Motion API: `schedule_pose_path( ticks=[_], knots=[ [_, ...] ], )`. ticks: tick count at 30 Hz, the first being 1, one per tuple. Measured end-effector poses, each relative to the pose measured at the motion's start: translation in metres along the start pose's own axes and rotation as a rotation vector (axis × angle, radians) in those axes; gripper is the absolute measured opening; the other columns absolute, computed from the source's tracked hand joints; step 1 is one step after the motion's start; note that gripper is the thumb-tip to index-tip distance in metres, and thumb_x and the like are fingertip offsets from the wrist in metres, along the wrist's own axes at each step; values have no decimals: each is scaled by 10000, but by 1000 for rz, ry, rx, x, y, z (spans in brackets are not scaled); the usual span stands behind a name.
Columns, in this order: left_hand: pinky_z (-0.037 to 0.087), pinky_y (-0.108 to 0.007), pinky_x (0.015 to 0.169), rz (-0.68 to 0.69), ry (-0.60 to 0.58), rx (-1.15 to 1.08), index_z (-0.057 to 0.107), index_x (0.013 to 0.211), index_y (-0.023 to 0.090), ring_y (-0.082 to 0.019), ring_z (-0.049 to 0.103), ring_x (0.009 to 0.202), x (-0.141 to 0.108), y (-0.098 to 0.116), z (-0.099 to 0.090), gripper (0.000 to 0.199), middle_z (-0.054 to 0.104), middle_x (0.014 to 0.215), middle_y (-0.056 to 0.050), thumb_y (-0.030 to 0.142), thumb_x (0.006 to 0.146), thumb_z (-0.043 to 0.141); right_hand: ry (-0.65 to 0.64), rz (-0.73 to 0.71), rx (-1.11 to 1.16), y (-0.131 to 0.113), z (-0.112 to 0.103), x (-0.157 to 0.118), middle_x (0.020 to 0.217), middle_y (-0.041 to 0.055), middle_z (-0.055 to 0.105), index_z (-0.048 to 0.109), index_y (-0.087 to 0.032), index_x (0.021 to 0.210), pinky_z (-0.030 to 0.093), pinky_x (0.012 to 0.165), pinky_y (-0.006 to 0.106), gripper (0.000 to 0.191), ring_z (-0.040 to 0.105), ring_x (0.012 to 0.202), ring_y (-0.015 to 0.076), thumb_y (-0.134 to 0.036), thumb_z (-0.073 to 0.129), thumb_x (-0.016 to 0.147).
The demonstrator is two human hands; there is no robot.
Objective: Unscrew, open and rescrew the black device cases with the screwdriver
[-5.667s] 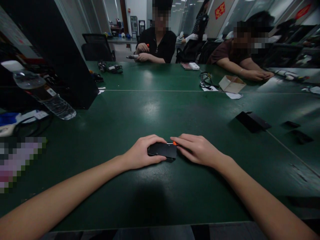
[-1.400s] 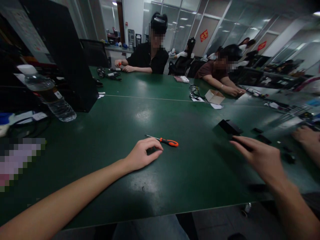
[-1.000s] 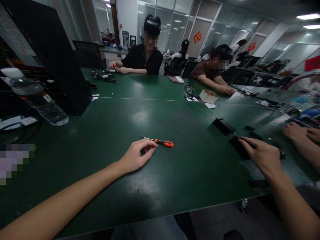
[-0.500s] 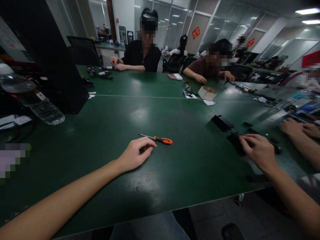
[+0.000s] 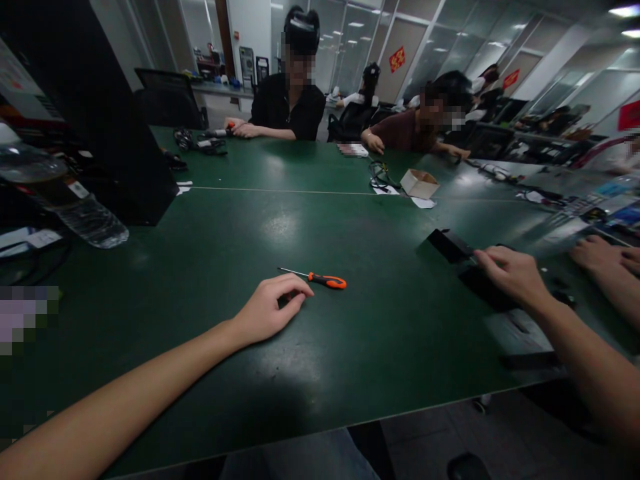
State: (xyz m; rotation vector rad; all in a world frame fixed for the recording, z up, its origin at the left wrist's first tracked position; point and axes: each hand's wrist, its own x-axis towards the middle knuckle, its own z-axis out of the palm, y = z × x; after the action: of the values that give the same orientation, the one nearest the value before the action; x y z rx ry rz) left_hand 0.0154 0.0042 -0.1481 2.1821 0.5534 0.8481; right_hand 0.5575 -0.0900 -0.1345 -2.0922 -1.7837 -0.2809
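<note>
My left hand rests on the green table, fingers loosely curved and a gap between thumb and forefinger. Just beyond its fingertips lies a screwdriver with an orange and black handle, its thin shaft pointing left. Over on the right, my right hand has thumb and fingers pinched together; what they hold, if anything, is too small to make out. Its fingertips are at the near end of a black box-like piece. Below the hand lies a flat dark piece.
A person's hands rest at the right. A small cardboard box and a cable bundle sit farther back. At left are a plastic bottle and a tall black panel. Two people sit across the table.
My right hand has moved slightly away from me and left, toward the black box-like piece. My left hand and the screwdriver stay put. The view has shifted slightly.
</note>
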Motion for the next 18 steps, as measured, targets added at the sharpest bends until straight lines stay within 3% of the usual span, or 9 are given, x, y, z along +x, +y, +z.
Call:
schedule_pose_path(
  ticks=[11, 15, 18],
  knots=[
    [537, -374, 920, 14, 81, 39, 708, 1000, 186, -215, 698, 976, 1, 1, 0, 168, 743, 1021, -74, 140, 958, 552, -215, 3, -99, -7, 0, 5, 731, 94, 613, 505, -260, 630, 421, 744, 371, 408, 570, 740, 234, -546, 442, 915],
    [537, -363, 887, -42, 152, 55, 708, 986, 184, -214, 696, 954, 2, -3, -2, 164, 741, 1006, -70, 146, 951, 553, -179, 110, -165, -12, -7, 19, 872, 143, 650, 559, -230, 726, 418, 785, 388, 311, 572, 844, 264, -486, 535, 901],
    [533, -357, 874, -99, 220, 77, 710, 988, 184, -211, 690, 941, 4, -10, -5, 164, 740, 994, -60, 154, 943, 556, -222, 203, -176, -22, -6, 42, 855, 172, 671, 576, -203, 790, 413, 691, 383, 262, 571, 750, 261, -445, 660, 844]
  ],
)
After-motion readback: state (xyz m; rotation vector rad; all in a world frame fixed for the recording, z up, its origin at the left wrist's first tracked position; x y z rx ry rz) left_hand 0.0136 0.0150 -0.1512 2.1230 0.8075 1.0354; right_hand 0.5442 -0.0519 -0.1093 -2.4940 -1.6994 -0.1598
